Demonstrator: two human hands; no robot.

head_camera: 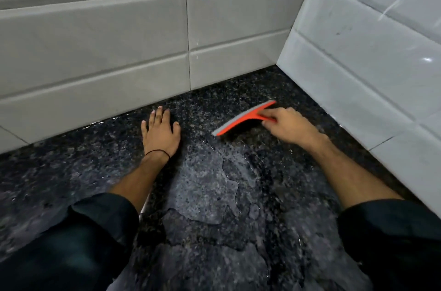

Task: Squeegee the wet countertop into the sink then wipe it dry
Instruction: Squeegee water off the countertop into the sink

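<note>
A dark speckled granite countertop [95,171] fills the lower view, with a glossy film of water [214,185] spread over its middle. My right hand [290,125] grips the handle of an orange squeegee [241,120] with a grey blade, which rests on the counter near the back right corner. Lying flat on the stone to the left of the squeegee is my left hand [161,131], fingers spread, a thin black band at the wrist. No sink is in view.
A white tiled wall [95,40] runs along the back of the counter. A second tiled wall [370,64] closes the right side, forming a corner behind the squeegee. Dark sleeves cover both forearms low in the view.
</note>
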